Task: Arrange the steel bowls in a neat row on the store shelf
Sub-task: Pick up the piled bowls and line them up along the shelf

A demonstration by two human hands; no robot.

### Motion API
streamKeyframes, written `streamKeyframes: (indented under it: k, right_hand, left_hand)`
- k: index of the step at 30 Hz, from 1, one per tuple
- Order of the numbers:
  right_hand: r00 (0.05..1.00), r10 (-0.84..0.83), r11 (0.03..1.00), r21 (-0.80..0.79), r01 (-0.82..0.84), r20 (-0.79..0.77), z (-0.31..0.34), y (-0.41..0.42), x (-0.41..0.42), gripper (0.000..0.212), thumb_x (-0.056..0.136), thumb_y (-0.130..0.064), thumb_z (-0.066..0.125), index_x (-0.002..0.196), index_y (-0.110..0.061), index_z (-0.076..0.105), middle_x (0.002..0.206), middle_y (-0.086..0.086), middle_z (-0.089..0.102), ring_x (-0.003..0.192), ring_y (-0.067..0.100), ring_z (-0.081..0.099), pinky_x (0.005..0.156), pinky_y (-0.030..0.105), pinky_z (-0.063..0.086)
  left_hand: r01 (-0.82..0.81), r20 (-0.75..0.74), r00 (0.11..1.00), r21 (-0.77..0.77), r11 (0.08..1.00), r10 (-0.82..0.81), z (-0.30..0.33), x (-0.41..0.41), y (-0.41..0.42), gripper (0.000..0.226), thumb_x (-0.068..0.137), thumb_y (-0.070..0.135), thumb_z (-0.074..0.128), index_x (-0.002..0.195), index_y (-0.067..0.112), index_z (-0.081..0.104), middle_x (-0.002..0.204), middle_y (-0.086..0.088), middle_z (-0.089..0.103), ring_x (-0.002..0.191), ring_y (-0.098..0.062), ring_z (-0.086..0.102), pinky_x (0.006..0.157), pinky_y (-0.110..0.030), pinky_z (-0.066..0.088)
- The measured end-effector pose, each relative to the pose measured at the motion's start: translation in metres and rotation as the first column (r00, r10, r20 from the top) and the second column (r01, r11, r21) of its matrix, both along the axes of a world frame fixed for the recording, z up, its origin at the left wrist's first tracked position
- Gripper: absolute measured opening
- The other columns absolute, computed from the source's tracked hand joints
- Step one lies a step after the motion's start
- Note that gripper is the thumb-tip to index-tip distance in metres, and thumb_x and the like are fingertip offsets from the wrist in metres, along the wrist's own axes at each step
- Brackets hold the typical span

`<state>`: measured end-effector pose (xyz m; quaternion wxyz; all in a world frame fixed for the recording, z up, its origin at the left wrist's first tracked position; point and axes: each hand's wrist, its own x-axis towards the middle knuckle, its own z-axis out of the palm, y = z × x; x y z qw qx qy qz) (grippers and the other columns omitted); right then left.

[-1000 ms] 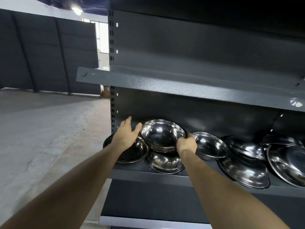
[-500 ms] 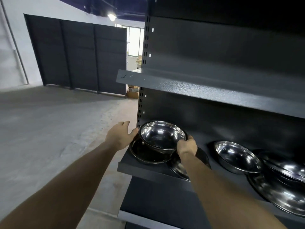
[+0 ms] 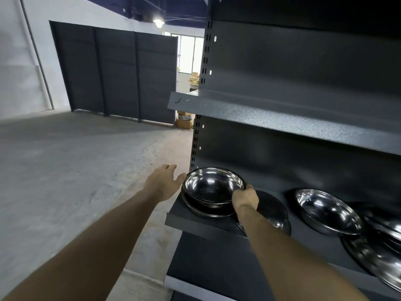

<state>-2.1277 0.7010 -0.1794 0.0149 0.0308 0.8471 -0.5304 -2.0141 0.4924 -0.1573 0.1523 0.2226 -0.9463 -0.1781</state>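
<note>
Setting: Dark metal store shelf [image 3: 217, 222] stood at 3 o'clock of a bare concrete floor [image 3: 76, 159], with dark panels [image 3: 115, 70] at 11 o'clock and an upper shelf [image 3: 282, 118] overhead.
Top bowl: the steel bowl [image 3: 213, 184] sat nested in a second bowl [image 3: 208, 211] at the shelf's left end, at 12 o'clock from the arms.
Right hand: the right hand [image 3: 246, 198] curled round the top bowl's right rim, at its 3 o'clock.
Left hand: the left hand [image 3: 162, 183] was spread with straight fingers, thumb just beside the bowl's left rim at 9 o'clock; contact could not be told.
Other bowls: a dark bowl [image 3: 273, 211] lay partly under the right forearm; a shiny bowl [image 3: 327, 210] and an overlapping heap [image 3: 382, 246] sat toward 4 o'clock.
Change: against the earlier views, the held bowl had gone from above the jumble to sit square in the end bowl.
Meaning: probably the left end was being settled as a stack; the bowls to the right looked unsorted.
</note>
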Motion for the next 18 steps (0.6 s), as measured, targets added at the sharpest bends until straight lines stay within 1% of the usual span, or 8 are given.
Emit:
streamKeyframes:
  k: [2, 4, 6, 7, 10, 14, 16, 18]
  right_hand:
    - [1.000, 0.009, 1.000, 0.024, -0.009, -0.005, -0.0001, -0.0011, -0.0002, 0.043, 0.092, -0.009, 0.044, 0.134, -0.010, 0.051, 0.115, 0.014, 0.066, 0.093, 0.026, 0.058, 0.079, 0.029, 0.045]
    - [1.000, 0.021, 0.998, 0.063, -0.020, -0.008, 0.0007, -0.0021, -0.0002, 0.050, 0.092, -0.009, 0.044, 0.142, -0.010, 0.044, 0.122, 0.015, 0.064, 0.105, 0.029, 0.060, 0.083, 0.030, 0.046]
    - [0.999, 0.033, 0.995, 0.096, -0.032, -0.013, 0.0006, -0.0033, 0.0007, 0.057, 0.093, -0.009, 0.043, 0.150, -0.012, 0.035, 0.131, 0.016, 0.060, 0.117, 0.033, 0.058, 0.090, 0.033, 0.047]
    - [0.999, 0.036, 0.993, 0.110, -0.034, -0.018, 0.0005, -0.0036, 0.0016, 0.059, 0.094, -0.009, 0.043, 0.152, -0.013, 0.032, 0.133, 0.016, 0.058, 0.120, 0.033, 0.056, 0.093, 0.035, 0.047]
    - [0.999, 0.028, 0.988, 0.152, -0.023, -0.033, 0.0000, -0.0033, 0.0032, 0.065, 0.094, -0.008, 0.040, 0.156, -0.016, 0.021, 0.135, 0.015, 0.056, 0.119, 0.033, 0.056, 0.092, 0.039, 0.050]
    - [1.000, 0.009, 0.988, 0.155, -0.005, -0.024, -0.0001, -0.0031, 0.0034, 0.074, 0.092, -0.005, 0.039, 0.157, -0.022, 0.009, 0.130, 0.015, 0.058, 0.109, 0.033, 0.061, 0.091, 0.044, 0.054]
    - [1.000, 0.004, 0.987, 0.161, -0.003, -0.009, 0.0002, -0.0040, 0.0030, 0.075, 0.091, -0.003, 0.039, 0.157, -0.018, 0.008, 0.133, 0.016, 0.056, 0.110, 0.033, 0.061, 0.088, 0.041, 0.054]
    - [1.000, -0.011, 0.985, 0.172, 0.010, 0.010, 0.0003, -0.0034, 0.0018, 0.073, 0.091, -0.002, 0.040, 0.157, -0.013, 0.011, 0.136, 0.016, 0.055, 0.108, 0.031, 0.061, 0.077, 0.034, 0.050]
  left_hand:
    - [0.005, 0.008, 1.000, 0.010, 1.000, -0.005, -0.0026, -0.0015, 0.0001, 0.066, 0.098, 0.056, 0.035, 0.148, 0.014, 0.037, 0.152, -0.007, 0.040, 0.139, -0.027, 0.037, 0.108, -0.044, 0.037]
    - [0.011, 0.009, 1.000, 0.026, 1.000, -0.012, -0.0045, -0.0031, 0.0007, 0.066, 0.098, 0.056, 0.035, 0.148, 0.014, 0.037, 0.152, -0.007, 0.039, 0.140, -0.026, 0.036, 0.108, -0.044, 0.036]
    - [0.018, 0.005, 1.000, 0.032, 0.999, -0.018, -0.0064, -0.0044, 0.0016, 0.066, 0.098, 0.056, 0.035, 0.148, 0.014, 0.037, 0.152, -0.007, 0.040, 0.139, -0.026, 0.037, 0.108, -0.044, 0.037]
    - [0.019, 0.002, 1.000, 0.034, 0.999, -0.019, -0.0070, -0.0049, 0.0017, 0.066, 0.098, 0.055, 0.035, 0.148, 0.014, 0.037, 0.152, -0.007, 0.040, 0.138, -0.027, 0.038, 0.108, -0.044, 0.037]
    - [0.019, -0.001, 1.000, 0.041, 0.999, -0.019, -0.0068, -0.0061, 0.0008, 0.065, 0.098, 0.055, 0.034, 0.148, 0.014, 0.036, 0.152, -0.008, 0.040, 0.138, -0.027, 0.038, 0.108, -0.044, 0.038]
    - [0.010, 0.001, 1.000, 0.040, 0.999, -0.010, -0.0069, -0.0065, -0.0005, 0.062, 0.100, 0.050, 0.033, 0.150, 0.013, 0.033, 0.153, -0.008, 0.039, 0.139, -0.027, 0.037, 0.110, -0.044, 0.036]
    - [0.009, 0.003, 1.000, 0.042, 0.999, -0.009, -0.0080, -0.0064, -0.0002, 0.060, 0.101, 0.047, 0.033, 0.151, 0.013, 0.030, 0.154, -0.008, 0.037, 0.140, -0.027, 0.035, 0.111, -0.044, 0.035]
    - [0.010, 0.002, 1.000, 0.043, 0.999, -0.010, -0.0076, -0.0063, -0.0006, 0.059, 0.102, 0.045, 0.033, 0.152, 0.014, 0.029, 0.154, -0.008, 0.036, 0.140, -0.028, 0.035, 0.111, -0.044, 0.034]
